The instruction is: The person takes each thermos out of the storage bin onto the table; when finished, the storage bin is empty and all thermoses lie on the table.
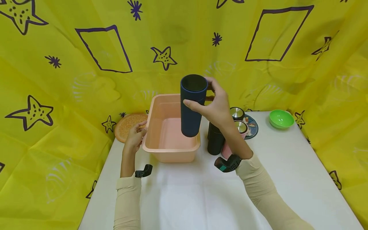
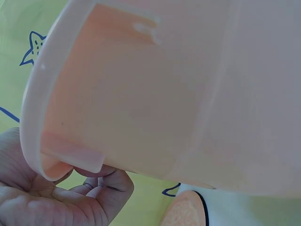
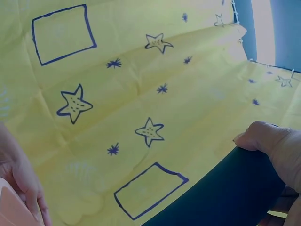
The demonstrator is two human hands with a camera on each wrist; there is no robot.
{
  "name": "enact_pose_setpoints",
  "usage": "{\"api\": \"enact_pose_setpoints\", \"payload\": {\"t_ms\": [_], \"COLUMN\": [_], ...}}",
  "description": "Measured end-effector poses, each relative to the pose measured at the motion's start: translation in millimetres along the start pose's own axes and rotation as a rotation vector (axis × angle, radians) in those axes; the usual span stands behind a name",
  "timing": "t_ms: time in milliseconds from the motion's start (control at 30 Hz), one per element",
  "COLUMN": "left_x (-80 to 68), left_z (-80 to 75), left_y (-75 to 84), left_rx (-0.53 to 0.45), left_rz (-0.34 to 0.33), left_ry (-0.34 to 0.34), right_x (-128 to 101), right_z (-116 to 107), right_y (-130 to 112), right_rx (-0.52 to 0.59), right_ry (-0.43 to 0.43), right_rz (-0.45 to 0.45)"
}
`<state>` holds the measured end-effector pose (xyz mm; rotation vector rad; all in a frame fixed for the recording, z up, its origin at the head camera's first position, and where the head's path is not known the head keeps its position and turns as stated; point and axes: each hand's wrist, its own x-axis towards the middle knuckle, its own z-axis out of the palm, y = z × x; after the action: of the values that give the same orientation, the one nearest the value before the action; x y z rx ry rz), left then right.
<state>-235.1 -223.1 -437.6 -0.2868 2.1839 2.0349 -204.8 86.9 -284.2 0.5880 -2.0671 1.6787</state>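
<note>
My right hand point(image 1: 214, 107) grips a dark blue tumbler point(image 1: 190, 119) near its top, held upright above the right side of a peach plastic basin point(image 1: 172, 155). In the right wrist view, the thumb lies along the side of the tumbler point(image 3: 221, 193). My left hand point(image 1: 135, 137) holds the basin's left rim. The left wrist view shows fingers of the left hand point(image 2: 70, 197) curled under the rim of the basin point(image 2: 127, 103). What I see of the basin's inside holds nothing.
Right of the basin stand a black bottle point(image 1: 215, 142) and bottles with silver lids point(image 1: 241, 126), partly hidden by my right arm. Behind them lies a blue patterned plate point(image 1: 252, 126). A green bowl point(image 1: 281, 119) sits at the back right, an orange round board point(image 1: 123, 127) at the left.
</note>
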Motion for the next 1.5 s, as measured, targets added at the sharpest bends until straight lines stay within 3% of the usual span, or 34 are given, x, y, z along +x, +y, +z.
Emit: {"api": "enact_pose_setpoints", "payload": {"t_ms": [467,867,1333,1500], "left_x": [-2.2,-3.3,-2.5,-3.0], "left_z": [0.6,0.8,1.3,0.9], "left_y": [0.4,2.3,0.8,1.3], "left_rx": [0.003,-0.017,-0.005,0.001], "left_rz": [-0.019,-0.008,-0.008,-0.013], "left_ry": [0.007,-0.007,0.000,-0.001], "right_x": [-35.7,-65.9,-94.3,-104.1], "right_z": [-31.6,-55.6,-61.5,-60.0], "right_y": [1.4,18.9,52.5,65.2], "right_rx": [-0.067,-0.181,-0.247,-0.273], "right_ry": [0.033,0.086,0.069,0.072], "right_rz": [0.057,-0.008,0.086,0.078]}}
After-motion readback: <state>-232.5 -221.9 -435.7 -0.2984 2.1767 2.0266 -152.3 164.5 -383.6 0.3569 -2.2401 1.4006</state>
